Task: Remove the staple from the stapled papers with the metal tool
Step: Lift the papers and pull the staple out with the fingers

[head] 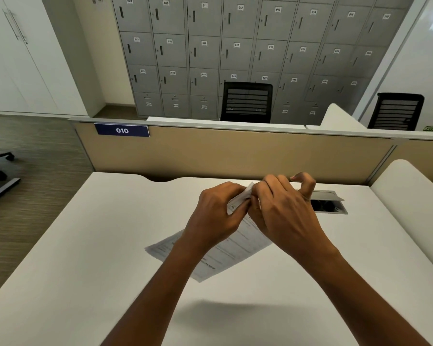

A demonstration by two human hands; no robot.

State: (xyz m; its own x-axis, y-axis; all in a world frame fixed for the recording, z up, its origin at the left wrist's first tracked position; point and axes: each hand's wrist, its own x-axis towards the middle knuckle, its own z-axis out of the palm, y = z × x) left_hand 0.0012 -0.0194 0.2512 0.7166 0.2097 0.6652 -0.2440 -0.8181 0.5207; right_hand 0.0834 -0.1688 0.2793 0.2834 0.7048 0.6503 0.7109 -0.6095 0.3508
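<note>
- Stapled papers (238,243) hang tilted above the white desk (85,245), with their far corner raised between both hands.
- The left hand (215,213) pinches that corner, its fingers curled round the sheets.
- The right hand (283,208) meets the same corner with thumb and forefinger drawn together. Whether they hold the metal tool or only paper cannot be told, and neither tool nor staple shows.
- The step in hand looks like working the staple loose at the corner.
- It likely goes best with the left pinch kept just beside the staple, so the sheets stay taut.
- The tool should slide flat under the staple and lever gently; a hard tug risks tearing the corner.
</note>
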